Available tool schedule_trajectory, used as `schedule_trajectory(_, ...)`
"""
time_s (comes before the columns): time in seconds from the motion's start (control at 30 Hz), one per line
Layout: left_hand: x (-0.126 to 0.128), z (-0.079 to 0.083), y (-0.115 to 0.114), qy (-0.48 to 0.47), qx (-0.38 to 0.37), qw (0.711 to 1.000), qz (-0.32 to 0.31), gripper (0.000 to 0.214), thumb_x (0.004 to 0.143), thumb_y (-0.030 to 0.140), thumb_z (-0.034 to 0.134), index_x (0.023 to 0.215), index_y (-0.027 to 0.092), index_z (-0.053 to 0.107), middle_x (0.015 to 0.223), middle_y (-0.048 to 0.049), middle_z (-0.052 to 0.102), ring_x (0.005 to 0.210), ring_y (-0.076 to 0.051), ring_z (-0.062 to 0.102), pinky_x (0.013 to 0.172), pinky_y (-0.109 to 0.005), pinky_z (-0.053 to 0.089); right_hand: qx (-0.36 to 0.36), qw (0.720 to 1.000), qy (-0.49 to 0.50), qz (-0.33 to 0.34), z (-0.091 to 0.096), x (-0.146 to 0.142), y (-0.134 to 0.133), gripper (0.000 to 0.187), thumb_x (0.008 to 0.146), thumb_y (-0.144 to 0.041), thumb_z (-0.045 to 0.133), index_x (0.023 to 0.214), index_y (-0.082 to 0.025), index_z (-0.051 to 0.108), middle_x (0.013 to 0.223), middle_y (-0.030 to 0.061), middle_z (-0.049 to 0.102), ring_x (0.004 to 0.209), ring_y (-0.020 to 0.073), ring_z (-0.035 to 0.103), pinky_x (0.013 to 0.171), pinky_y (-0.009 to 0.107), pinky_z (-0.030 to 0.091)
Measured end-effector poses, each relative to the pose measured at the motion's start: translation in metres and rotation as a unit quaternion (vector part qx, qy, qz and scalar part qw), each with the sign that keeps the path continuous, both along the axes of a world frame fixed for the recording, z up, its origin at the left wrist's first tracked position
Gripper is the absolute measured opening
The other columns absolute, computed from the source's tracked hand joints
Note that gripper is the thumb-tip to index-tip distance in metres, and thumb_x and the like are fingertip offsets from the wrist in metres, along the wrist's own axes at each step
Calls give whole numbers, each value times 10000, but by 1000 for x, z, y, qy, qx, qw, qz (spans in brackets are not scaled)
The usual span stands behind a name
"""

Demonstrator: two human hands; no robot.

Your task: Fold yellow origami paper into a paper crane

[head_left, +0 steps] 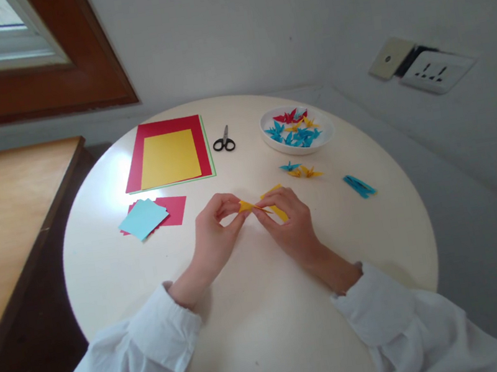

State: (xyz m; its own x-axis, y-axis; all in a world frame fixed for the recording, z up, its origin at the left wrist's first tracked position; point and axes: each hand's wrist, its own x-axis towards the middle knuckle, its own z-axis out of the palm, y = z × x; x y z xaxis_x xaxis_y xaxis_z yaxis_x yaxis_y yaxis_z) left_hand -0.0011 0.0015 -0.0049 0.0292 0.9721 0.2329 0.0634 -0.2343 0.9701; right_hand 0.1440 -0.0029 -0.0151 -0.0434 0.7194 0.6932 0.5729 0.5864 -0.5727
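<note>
Between my two hands is a small folded yellow paper (246, 206), held just above the middle of the table. The thumb and index finger of my left hand (217, 228) pinch its left end. My right hand (289, 220) pinches the right end, and its fingers hide part of the paper. Behind the right fingers another yellow paper piece (279, 211) shows, apparently lying on the table. Beyond that hand, a small blue paper crane (290, 167) and a couple of yellow paper cranes (310, 172) rest on the tabletop.
A white dish (299, 150) holds several red, blue and yellow cranes. Black-handled scissors (223, 144) lie beside stacked yellow sheets (169, 157) and red sheets (136, 166). Light blue squares (144, 219) overlap pink ones (174, 210) at left. Folded blue strips (360, 186) lie on the round table (262, 334).
</note>
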Motion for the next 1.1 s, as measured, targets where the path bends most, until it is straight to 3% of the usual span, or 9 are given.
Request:
schedule_trajectory(0.33, -1, 3, -1, 26, 8, 1000, 10, 141, 707, 197, 677, 717, 191, 536, 743, 7, 616, 717, -132, 639, 717, -264, 506, -5, 1000, 19, 12, -1, -1, -1, 62, 793, -179, 604, 743, -216, 598, 741, 21, 614, 752, 171, 589, 686, 336, 483)
schedule_trajectory(0.53, -3, 1, -1, 26, -34, 999, 20, 251, 690, 273, 713, 856, 211, 536, 706, -5, 694, 738, -178, 676, 701, -287, 493, -89, 991, 102, -6, -1, 0, 1, 73, 772, -211, 615, 708, -211, 582, 722, 2, 605, 705, 150, 564, 635, 299, 450)
schedule_trajectory(1.1, -3, -1, -1, 47, -16, 998, 24, 201, 701, 236, 691, 846, 210, 554, 777, -27, 728, 795, -197, 698, 747, -317, 517, -199, 955, 221, -9, -3, 2, 7, 139, 724, -307, 650, 677, -186, 601, 685, -5, 582, 669, 138, 538, 629, 286, 420)
